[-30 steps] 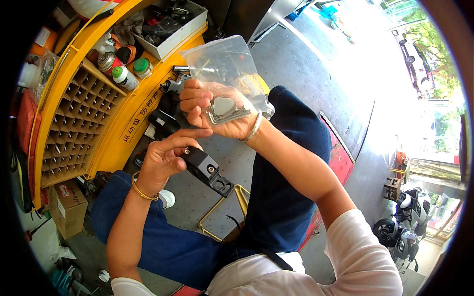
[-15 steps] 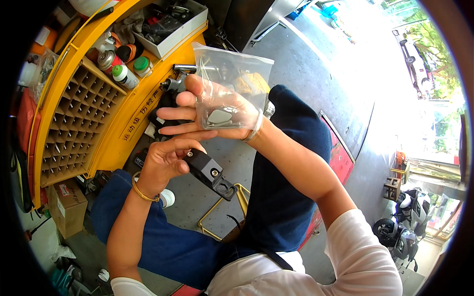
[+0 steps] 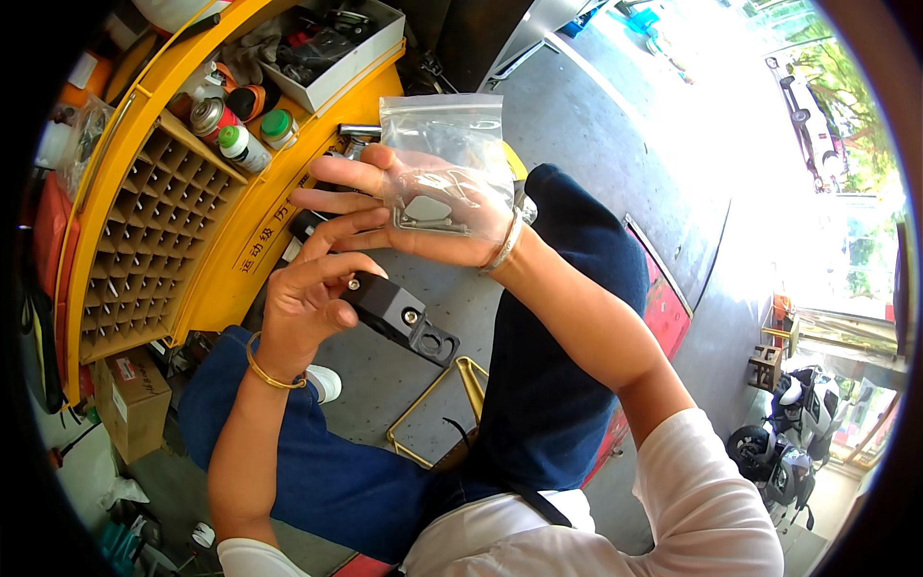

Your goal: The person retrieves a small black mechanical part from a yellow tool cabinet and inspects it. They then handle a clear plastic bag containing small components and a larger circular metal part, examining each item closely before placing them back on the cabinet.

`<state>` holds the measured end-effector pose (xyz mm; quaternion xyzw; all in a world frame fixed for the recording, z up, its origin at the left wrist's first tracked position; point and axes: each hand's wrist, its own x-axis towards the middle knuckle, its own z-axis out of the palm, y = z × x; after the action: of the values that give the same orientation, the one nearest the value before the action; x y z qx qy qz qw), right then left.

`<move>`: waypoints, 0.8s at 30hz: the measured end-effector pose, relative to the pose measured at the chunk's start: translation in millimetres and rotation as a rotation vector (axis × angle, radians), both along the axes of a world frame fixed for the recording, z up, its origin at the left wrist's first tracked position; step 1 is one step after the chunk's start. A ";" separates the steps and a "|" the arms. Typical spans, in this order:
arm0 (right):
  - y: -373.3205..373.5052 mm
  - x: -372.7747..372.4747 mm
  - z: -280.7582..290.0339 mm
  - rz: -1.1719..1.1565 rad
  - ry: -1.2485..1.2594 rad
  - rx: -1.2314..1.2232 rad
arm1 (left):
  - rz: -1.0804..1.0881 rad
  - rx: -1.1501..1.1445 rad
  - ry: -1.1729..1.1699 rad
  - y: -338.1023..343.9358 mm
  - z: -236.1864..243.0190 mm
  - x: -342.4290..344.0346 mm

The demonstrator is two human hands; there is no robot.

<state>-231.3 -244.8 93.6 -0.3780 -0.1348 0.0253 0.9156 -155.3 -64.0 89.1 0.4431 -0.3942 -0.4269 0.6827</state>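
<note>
My left hand has its fingers closed round a black block, which has a flat end with holes and metal-lined bores. Its upper fingertips reach close under my right hand, which is palm up with fingers spread and holds a clear zip bag lying across the palm. A pale rounded plate and small metal pieces show through the bag.
A yellow cart at left carries cans, a white box and cardboard dividers. A carton stands below. A yellow tube frame lies between my legs, a red panel beside them. A scooter stands right.
My right hand has uncurled its fingers and turned slightly, the bag shifting on the palm. My left hand and the block have risen slightly, its upper fingers lifting toward the right hand.
</note>
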 end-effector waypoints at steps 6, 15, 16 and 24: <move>2.8 -4.7 14.6 -0.055 0.172 0.053 | 0.066 0.055 -0.048 1.0 4.8 -3.5; 5.6 5.4 -3.8 0.092 0.126 0.341 | 0.043 0.062 -0.022 -0.8 -1.1 0.8; 5.5 2.2 -4.3 0.061 0.152 0.294 | 0.035 0.067 -0.011 -1.3 -1.5 0.1; 9.4 0.9 -9.6 0.026 0.187 0.237 | -0.050 0.180 -0.039 -0.6 2.7 -7.8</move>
<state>-230.4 -235.4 83.9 -0.2615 -0.0559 0.0563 0.9619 -163.1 -64.6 91.8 0.5007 -0.3783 -0.4690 0.6215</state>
